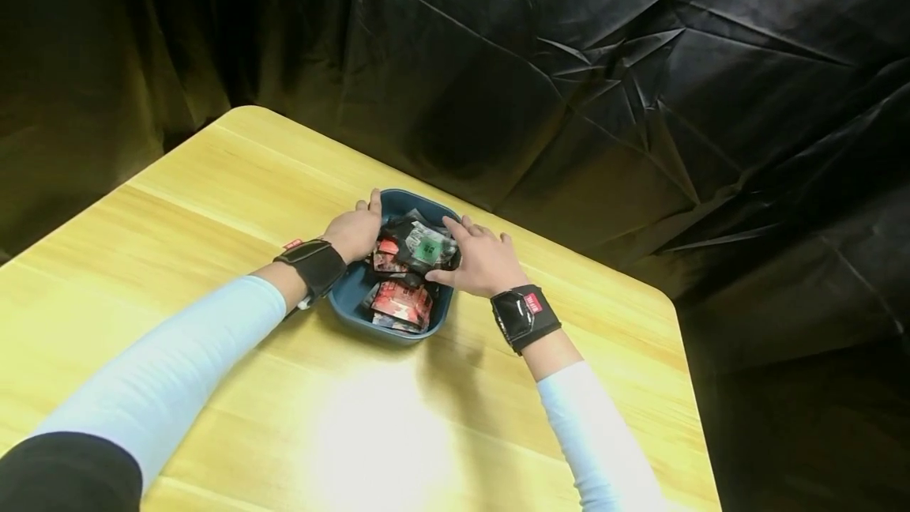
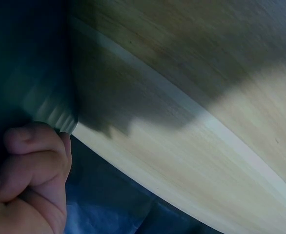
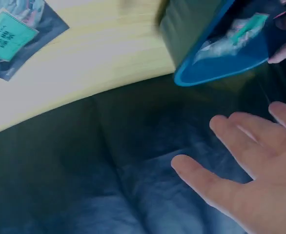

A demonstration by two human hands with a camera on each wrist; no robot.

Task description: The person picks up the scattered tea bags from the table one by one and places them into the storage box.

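Observation:
A dark blue plastic bin (image 1: 348,309) holds several foil packets. Among them are a black-and-clear packet with a green label (image 1: 430,249) and a red packet (image 1: 402,303) nearer the front. My left hand (image 1: 355,234) grips the bin's left rim; in the left wrist view its curled fingers (image 2: 38,165) lie against the ribbed side wall. Over the right rim, my right hand (image 1: 489,261) has its fingers spread, close to the green-labelled packet. The right wrist view shows this hand (image 3: 260,161) with straight fingers and nothing between them.
The bin stands on a pale wooden table (image 1: 235,180) near its far edge, with a black curtain (image 1: 498,77) behind. In the right wrist view a clear packet with a green label (image 3: 9,36) lies on the tabletop beside the bin.

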